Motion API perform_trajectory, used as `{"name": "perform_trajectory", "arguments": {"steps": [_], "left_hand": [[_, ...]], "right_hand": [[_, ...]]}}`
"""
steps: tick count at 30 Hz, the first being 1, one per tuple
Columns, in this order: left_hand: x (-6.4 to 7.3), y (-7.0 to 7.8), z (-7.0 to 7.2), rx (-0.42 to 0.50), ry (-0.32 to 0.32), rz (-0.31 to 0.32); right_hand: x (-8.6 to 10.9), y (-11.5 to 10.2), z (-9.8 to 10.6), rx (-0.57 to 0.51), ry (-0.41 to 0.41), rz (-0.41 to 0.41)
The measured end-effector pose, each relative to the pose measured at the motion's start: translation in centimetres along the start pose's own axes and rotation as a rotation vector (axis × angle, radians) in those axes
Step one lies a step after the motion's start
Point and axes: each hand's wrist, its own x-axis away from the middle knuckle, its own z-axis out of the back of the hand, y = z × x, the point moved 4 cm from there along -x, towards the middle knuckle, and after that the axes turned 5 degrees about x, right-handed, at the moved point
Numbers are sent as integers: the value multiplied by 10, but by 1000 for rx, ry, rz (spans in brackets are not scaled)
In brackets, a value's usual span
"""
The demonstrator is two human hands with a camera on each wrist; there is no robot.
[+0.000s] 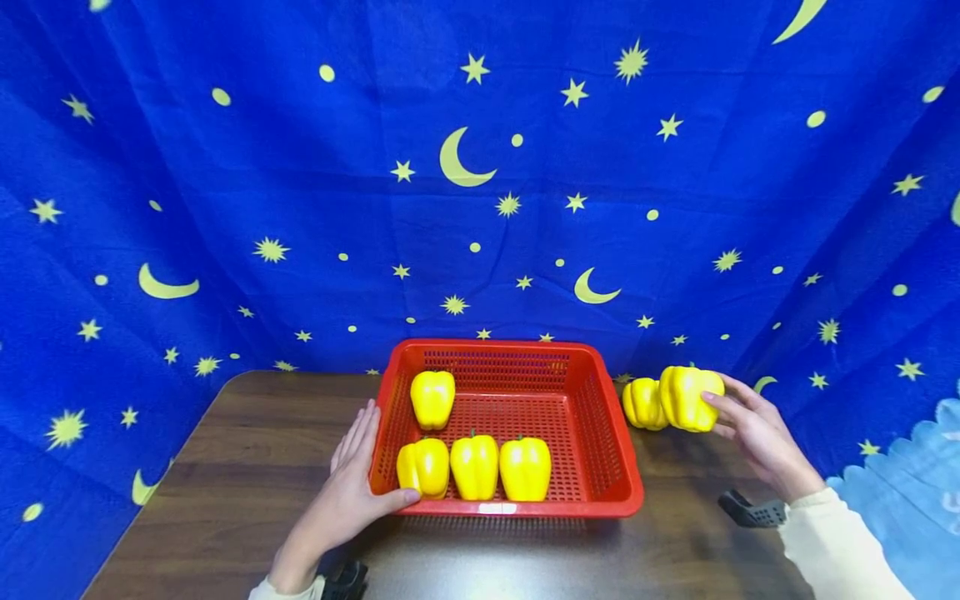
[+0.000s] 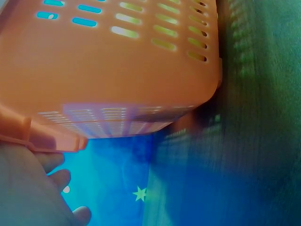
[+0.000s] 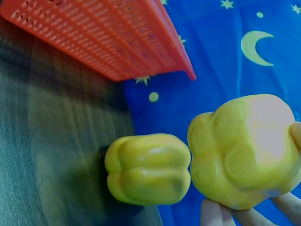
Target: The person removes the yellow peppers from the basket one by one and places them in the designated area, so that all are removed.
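My right hand (image 1: 765,437) grips a yellow bell pepper (image 1: 688,398), thumb on one side and fingers beneath. The pepper is held above the table, right of a red plastic basket (image 1: 626,504). Another yellow bell pepper (image 3: 148,169) sits on the table, between the held one and the basket. At the basket's front left corner is my left hand (image 1: 345,492), its straight fingers along the left rim and its thumb over the front rim. Inside, three yellow peppers (image 1: 475,468) form a front row, with a single pepper (image 1: 432,400) behind them at the left.
The brown wooden table (image 1: 247,467) extends to both sides of the basket. A blue cloth (image 1: 360,208) with moons and stars hangs close behind it. Light blue scalloped fabric (image 1: 907,475) shows at the right edge.
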Motion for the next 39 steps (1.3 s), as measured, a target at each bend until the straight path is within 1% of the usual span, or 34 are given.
{"name": "perform_trajectory", "arguments": {"steps": [5, 10, 13, 20, 26, 32, 39], "left_hand": [[0, 0, 0, 4, 8, -6], [1, 1, 0, 8, 9, -21], [1, 1, 1, 11, 10, -28], [1, 0, 1, 16, 6, -21], [1, 0, 1, 1, 15, -43], [2, -1, -1, -9, 24, -54], [2, 0, -1, -11, 35, -67]], "right_hand": [[-4, 2, 7, 8, 18, -16], [-3, 7, 13, 24, 37, -39], [-4, 9, 15, 12, 41, -33], [-7, 15, 20, -26, 61, -19], [-9, 24, 25, -26, 51, -25], [-12, 29, 29, -62, 45, -23], [-16, 35, 34, -48, 65, -39]]}}
